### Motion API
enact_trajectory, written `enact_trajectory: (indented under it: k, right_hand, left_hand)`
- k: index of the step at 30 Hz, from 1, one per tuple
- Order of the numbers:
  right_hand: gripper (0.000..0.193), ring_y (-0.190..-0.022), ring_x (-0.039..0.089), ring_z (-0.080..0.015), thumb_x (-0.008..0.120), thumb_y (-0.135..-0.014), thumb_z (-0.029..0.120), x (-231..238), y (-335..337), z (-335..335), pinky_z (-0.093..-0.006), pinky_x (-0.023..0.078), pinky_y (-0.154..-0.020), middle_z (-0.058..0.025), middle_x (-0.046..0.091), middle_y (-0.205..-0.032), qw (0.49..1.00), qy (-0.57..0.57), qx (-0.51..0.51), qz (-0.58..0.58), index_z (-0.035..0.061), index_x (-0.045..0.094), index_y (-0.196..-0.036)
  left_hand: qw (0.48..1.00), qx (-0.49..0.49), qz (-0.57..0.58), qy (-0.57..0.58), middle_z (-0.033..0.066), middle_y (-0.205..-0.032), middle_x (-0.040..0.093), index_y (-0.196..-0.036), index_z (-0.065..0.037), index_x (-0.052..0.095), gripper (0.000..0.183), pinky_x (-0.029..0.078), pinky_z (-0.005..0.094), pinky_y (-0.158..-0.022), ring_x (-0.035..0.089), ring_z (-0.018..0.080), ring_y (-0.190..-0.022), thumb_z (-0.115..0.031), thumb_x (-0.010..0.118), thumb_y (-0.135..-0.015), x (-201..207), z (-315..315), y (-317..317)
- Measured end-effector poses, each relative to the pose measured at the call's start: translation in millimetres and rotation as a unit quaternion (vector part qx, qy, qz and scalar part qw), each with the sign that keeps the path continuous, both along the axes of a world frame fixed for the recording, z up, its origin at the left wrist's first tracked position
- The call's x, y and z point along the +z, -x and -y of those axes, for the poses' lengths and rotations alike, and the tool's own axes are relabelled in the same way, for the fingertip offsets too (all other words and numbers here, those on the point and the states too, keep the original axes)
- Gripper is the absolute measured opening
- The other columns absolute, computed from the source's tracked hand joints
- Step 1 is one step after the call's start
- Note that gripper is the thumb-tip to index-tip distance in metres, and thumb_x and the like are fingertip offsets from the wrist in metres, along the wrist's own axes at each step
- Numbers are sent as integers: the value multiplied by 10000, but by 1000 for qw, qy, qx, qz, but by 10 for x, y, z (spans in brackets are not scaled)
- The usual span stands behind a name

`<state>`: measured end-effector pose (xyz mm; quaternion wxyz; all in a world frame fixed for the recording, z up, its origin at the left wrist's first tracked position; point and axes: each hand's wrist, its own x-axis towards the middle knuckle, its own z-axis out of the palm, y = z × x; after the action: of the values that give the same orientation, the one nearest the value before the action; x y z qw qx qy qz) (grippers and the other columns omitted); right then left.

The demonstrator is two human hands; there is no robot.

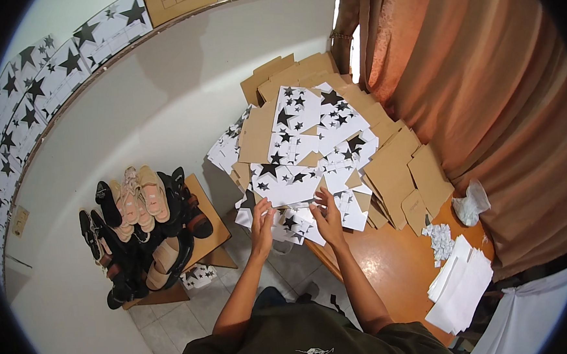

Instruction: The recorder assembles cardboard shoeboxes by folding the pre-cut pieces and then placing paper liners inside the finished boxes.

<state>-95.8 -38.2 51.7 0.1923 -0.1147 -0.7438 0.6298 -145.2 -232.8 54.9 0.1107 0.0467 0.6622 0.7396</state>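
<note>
Flattened white cardboard box blanks (pixel 299 117) with black stars lie in a loose heap on the table before me. At the heap's near side, one white star-printed blank (pixel 285 188) has my hands by its near edge. My left hand (pixel 261 229) is at its left corner, fingers apart and pointing away from me. Beside the right corner, my right hand (pixel 328 218) is open with its thumb toward the left. Neither hand shows a clear grip, and where the fingertips meet the cardboard is hard to make out. More star-printed pieces lie underneath, partly hidden.
Plain brown cardboard blanks (pixel 387 170) spread along the right and back. A wooden table (pixel 386 255) carries small white folded bits (pixel 439 242), a clear plastic bag (pixel 472 203) and white paper sheets (pixel 460 286). Shoes (pixel 145 205) crowd a small stand at left. Brown curtains (pixel 480 100) hang at right.
</note>
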Motion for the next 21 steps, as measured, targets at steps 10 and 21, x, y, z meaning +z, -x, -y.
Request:
enact_trajectory:
  k: [10, 21]
  right_hand:
    - [646, -1188, 593, -301, 668, -962, 279, -308, 781, -596, -439, 490, -1002, -234, 568, -1358, 999, -19, -8, 42, 34, 388, -1490]
    - [617, -1024, 640, -283, 715, -907, 236, -1132, 1817, -998, -402, 531, -835, -226, 628, -1206, 988, -126, -64, 63, 7, 453, -1416]
  left_hand:
    - [998, 24, 4, 63, 141, -1457, 491, -1493, -159, 404, 575, 402, 474, -1038, 530, 263, -1296, -461, 526, -1020, -436, -478, 835]
    - [947, -5, -169, 273, 268, -1386, 515, -1422, -17, 458, 609, 384, 486, -1103, 481, 423, -1312, -364, 651, -960, -851, -846, 2255]
